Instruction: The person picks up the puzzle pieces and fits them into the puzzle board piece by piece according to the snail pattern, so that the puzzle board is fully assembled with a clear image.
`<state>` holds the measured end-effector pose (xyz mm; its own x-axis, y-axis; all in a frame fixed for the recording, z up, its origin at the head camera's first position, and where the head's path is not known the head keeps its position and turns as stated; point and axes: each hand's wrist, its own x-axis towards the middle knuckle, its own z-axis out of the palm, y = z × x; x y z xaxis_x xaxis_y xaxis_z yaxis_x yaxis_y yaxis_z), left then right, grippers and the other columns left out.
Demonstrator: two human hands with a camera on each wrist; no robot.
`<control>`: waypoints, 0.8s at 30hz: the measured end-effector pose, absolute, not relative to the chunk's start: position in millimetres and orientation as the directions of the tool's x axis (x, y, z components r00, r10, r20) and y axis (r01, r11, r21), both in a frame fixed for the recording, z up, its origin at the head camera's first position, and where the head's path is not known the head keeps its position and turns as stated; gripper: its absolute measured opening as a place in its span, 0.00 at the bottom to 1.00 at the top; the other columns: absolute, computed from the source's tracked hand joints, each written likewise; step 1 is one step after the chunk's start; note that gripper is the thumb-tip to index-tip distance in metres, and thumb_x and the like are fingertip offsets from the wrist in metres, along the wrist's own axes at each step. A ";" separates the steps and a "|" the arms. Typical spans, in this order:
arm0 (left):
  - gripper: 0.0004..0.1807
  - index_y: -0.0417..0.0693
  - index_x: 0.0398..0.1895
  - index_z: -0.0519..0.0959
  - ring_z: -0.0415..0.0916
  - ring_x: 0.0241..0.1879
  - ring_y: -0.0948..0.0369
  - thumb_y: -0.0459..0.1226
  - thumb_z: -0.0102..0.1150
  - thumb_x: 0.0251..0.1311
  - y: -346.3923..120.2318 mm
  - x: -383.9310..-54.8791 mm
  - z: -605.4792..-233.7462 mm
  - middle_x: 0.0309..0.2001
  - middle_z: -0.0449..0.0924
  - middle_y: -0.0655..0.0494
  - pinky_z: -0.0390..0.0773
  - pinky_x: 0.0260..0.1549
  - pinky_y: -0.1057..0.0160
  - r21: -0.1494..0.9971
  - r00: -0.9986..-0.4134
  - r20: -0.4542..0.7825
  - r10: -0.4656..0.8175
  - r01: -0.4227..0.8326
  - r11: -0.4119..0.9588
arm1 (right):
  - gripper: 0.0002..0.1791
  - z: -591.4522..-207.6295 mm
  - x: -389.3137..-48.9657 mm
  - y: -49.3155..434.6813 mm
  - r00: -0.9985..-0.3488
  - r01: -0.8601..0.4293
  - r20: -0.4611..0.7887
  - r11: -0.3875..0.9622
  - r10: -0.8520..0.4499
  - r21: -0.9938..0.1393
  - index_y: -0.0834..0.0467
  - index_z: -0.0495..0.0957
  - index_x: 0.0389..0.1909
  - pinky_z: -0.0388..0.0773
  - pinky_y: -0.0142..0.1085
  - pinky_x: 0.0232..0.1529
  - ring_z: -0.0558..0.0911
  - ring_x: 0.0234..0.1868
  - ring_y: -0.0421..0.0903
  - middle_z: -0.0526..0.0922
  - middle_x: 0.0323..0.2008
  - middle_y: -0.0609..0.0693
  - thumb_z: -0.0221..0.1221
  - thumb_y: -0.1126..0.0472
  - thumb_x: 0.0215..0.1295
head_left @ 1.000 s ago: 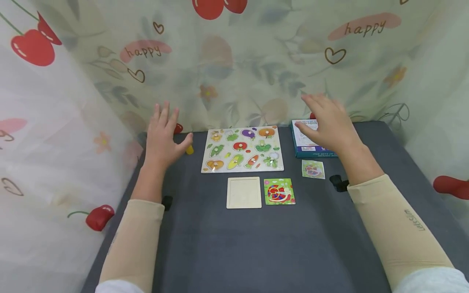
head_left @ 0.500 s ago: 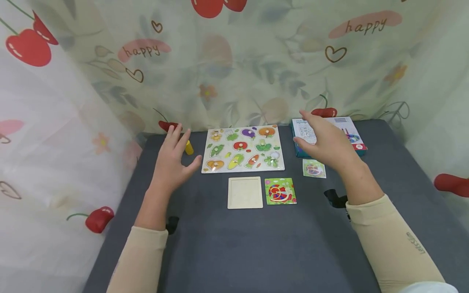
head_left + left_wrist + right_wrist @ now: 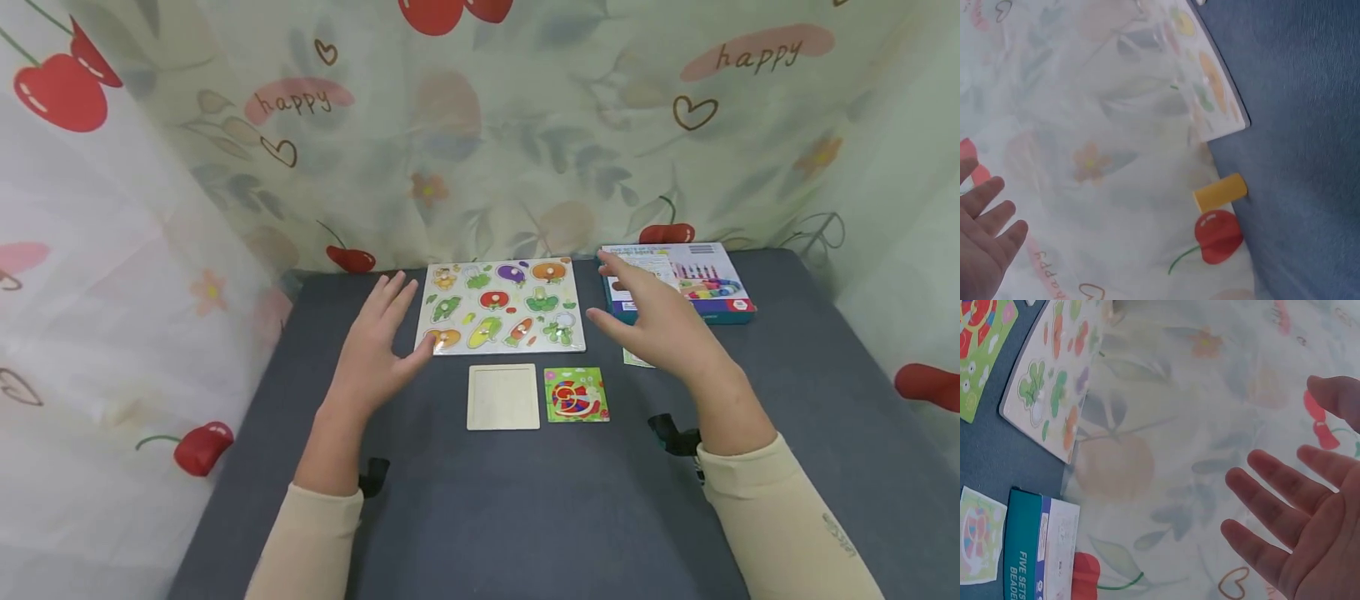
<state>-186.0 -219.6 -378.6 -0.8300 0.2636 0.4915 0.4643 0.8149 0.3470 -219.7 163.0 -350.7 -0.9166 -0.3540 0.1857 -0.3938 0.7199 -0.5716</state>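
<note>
My left hand (image 3: 372,354) hovers left of the vegetable puzzle board (image 3: 501,310), fingers extended, thumb apart, holding nothing. My right hand (image 3: 663,329) hovers with spread fingers before the teal-edged box (image 3: 716,287), hiding its left part. It holds nothing too. Between the hands, nearer me, lie a plain wooden tray (image 3: 503,397) with a raised rim and a green square picture puzzle (image 3: 577,395) with a red and blue spiral. In the left wrist view a yellow cylinder (image 3: 1221,192) lies beyond the board's corner; the left hand hides it in the head view.
A small printed card (image 3: 981,534) lies in front of the box, mostly covered by the right hand in the head view. The dark grey tabletop (image 3: 525,517) meets a patterned curtain (image 3: 480,167) at the back, and curtains hang at both sides.
My left hand has moved right and toward me, now covering the yellow cylinder. My right hand has come slightly nearer and left, uncovering more of the box and covering the card. No object has moved.
</note>
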 end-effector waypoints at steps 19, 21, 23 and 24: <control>0.41 0.50 0.80 0.62 0.50 0.78 0.48 0.46 0.66 0.66 -199.0 -168.7 -414.5 0.80 0.53 0.49 0.62 0.67 0.39 0.530 -0.937 0.258 0.237 0.342 0.776 | 0.37 -412.1 -204.0 138.0 -0.907 -0.316 0.075 0.551 -0.415 -0.773 0.59 0.64 0.77 0.71 0.59 0.62 0.76 0.65 0.60 0.76 0.65 0.60 0.65 0.56 0.71; 0.41 0.51 0.80 0.62 0.52 0.77 0.46 0.46 0.67 0.66 -196.8 -169.1 -418.2 0.79 0.54 0.48 0.63 0.66 0.38 0.569 -0.948 0.216 0.235 0.318 0.759 | 0.36 -419.2 -203.8 137.3 -0.908 -0.304 0.066 0.540 -0.415 -0.785 0.59 0.65 0.76 0.73 0.57 0.60 0.78 0.63 0.59 0.77 0.62 0.59 0.65 0.56 0.71; 0.42 0.50 0.80 0.62 0.55 0.76 0.45 0.46 0.67 0.65 -194.8 -170.2 -422.4 0.78 0.56 0.46 0.65 0.64 0.38 0.592 -0.954 0.184 0.237 0.300 0.748 | 0.36 -424.1 -204.2 136.3 -0.908 -0.298 0.056 0.547 -0.416 -0.782 0.59 0.65 0.76 0.75 0.56 0.58 0.80 0.59 0.58 0.79 0.59 0.58 0.65 0.56 0.71; 0.42 0.50 0.80 0.62 0.56 0.75 0.45 0.46 0.68 0.65 -193.7 -171.1 -424.8 0.78 0.57 0.47 0.65 0.64 0.38 0.602 -0.957 0.168 0.237 0.291 0.744 | 0.35 -425.9 -204.8 135.5 -0.908 -0.298 0.050 0.556 -0.417 -0.776 0.59 0.66 0.76 0.77 0.54 0.56 0.81 0.57 0.57 0.79 0.57 0.57 0.65 0.56 0.71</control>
